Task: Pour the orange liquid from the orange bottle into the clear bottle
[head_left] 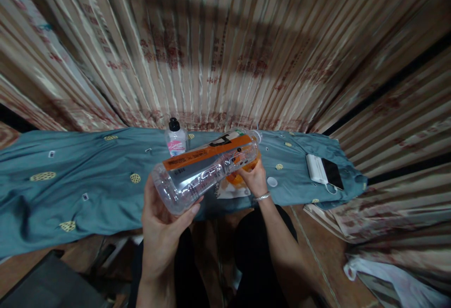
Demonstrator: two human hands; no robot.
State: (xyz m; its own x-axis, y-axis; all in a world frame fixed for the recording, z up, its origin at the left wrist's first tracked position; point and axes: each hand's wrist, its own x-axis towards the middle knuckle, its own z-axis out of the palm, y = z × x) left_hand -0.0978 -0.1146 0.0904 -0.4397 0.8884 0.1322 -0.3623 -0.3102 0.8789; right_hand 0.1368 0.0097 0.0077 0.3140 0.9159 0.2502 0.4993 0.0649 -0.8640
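A large clear plastic bottle (pixel 206 169) with an orange and grey label lies tilted nearly sideways in the air between my hands. Its base points to the lower left, its neck to the upper right. My left hand (pixel 165 223) wraps around the base end from below. Near the neck end, my right hand (pixel 254 176) has its fingers closed under the bottle, partly hidden by it. Behind the right fingers shows something orange, and a packet with a white and orange print (pixel 230 191) lies beneath. A small white disc (pixel 272 181) rests right of the right hand.
A teal cloth with yellow pineapple prints (pixel 105 176) covers the long table. A small bottle with a black cap (pixel 175 139) stands behind the big one. To the right lie a white power bank (pixel 316 169) and a dark phone (pixel 332 173) with a cable. Patterned curtains (pixel 218 54) hang behind.
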